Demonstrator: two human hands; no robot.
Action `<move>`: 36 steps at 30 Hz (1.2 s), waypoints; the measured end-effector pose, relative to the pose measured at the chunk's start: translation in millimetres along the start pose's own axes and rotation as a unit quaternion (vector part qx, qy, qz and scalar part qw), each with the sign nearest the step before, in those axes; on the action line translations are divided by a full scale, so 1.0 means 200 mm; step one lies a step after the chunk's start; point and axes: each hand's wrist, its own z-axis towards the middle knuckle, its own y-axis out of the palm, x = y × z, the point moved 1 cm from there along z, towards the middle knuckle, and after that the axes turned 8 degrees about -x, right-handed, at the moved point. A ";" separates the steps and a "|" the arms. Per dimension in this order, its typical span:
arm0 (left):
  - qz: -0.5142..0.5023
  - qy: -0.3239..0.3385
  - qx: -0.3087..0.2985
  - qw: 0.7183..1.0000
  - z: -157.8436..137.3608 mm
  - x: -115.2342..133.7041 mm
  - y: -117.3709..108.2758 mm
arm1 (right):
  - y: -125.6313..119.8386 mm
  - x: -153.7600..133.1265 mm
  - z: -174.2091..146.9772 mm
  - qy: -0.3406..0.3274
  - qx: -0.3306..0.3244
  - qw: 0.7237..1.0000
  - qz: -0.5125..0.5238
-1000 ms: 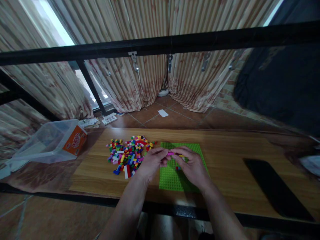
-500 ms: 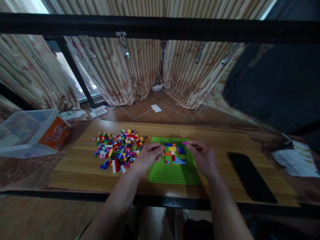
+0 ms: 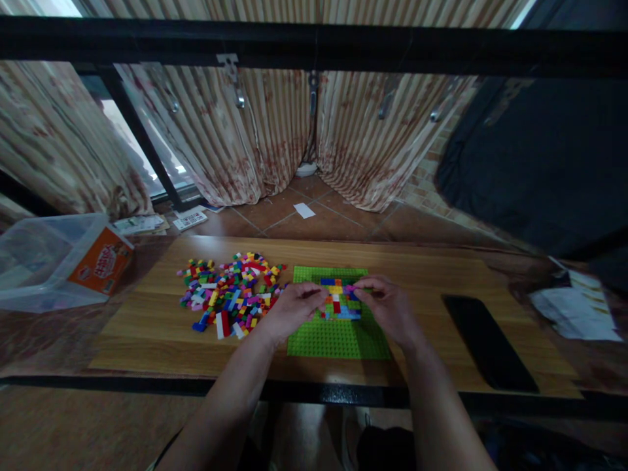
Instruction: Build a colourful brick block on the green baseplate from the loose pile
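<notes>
A green studded baseplate (image 3: 338, 341) lies on the wooden table, bearing a low patch of multicoloured toy bricks (image 3: 337, 307). My right hand (image 3: 387, 309) pinches a small magenta toy brick (image 3: 348, 288) over the upper right part of that patch; whether it touches the bricks below I cannot tell. At the patch's left side is my left hand (image 3: 293, 310), thumb and fingers pressed together. Anything between those fingertips is too small or hidden to make out. Left of the baseplate spreads a pile of loose bricks (image 3: 234, 300) in many colours.
A black phone-like slab (image 3: 488, 340) lies on the table's right side. Beyond the left end stands a clear plastic bin (image 3: 53, 261) with an orange label. Papers (image 3: 574, 304) lie past the right end. A dark metal bar (image 3: 314, 49) crosses overhead before curtains.
My right hand has moved left, carrying the magenta brick from the patch's upper right corner to over the bricks. My left hand stays beside the patch. The view has shifted slightly.
</notes>
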 end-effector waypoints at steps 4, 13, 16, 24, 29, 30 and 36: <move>0.020 -0.004 -0.027 0.999 0.00 0.00 0.01 | 0.02 -0.01 0.00 0.004 -0.015 1.000 -0.012; 0.063 -0.015 -0.117 0.991 -0.04 0.02 0.05 | 0.05 -0.02 0.00 0.048 -0.040 0.997 -0.040; 0.084 -0.007 -0.132 0.988 -0.03 0.01 0.05 | 0.05 -0.01 0.00 0.052 -0.036 0.997 -0.044; 0.103 -0.002 -0.164 0.981 -0.03 0.01 0.08 | 0.05 -0.01 0.00 0.041 -0.038 0.997 -0.044; 0.102 0.004 -0.166 0.981 -0.02 0.01 0.10 | 0.06 0.00 0.01 0.059 -0.020 0.997 -0.048; 0.101 0.006 -0.167 0.981 -0.02 0.01 0.10 | 0.06 0.00 0.02 0.068 -0.018 0.996 -0.048; 0.113 0.011 -0.155 0.981 0.00 -0.01 0.11 | 0.07 0.02 0.02 0.113 -0.014 0.993 -0.015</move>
